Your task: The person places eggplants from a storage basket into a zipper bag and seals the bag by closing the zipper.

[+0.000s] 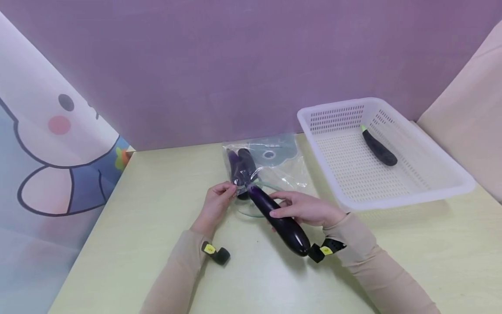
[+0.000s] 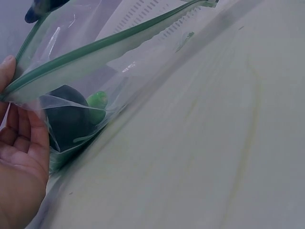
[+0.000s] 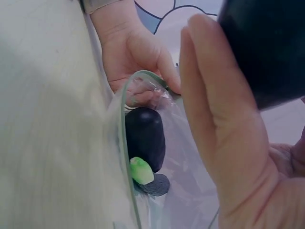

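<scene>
My left hand (image 1: 218,201) pinches the edge of a clear zip bag (image 1: 288,176) lying on the table. In the left wrist view the bag's green zip strip (image 2: 107,45) is parted, so its mouth gapes. My right hand (image 1: 303,208) grips a long dark purple eggplant (image 1: 281,222), tilted with its narrow end at the bag mouth. Whether that end is inside, I cannot tell. Dark eggplants (image 1: 248,162) lie within the bag; the right wrist view shows one's rounded end (image 3: 145,136) beside a green stem (image 3: 142,171).
A white perforated basket (image 1: 319,152) stands at the right, holding one dark eggplant (image 1: 378,148) with a green stem. Behind the table (image 1: 157,209) rises a purple wall (image 1: 235,69). A cartoon-printed cloth (image 1: 43,235) hangs at the left.
</scene>
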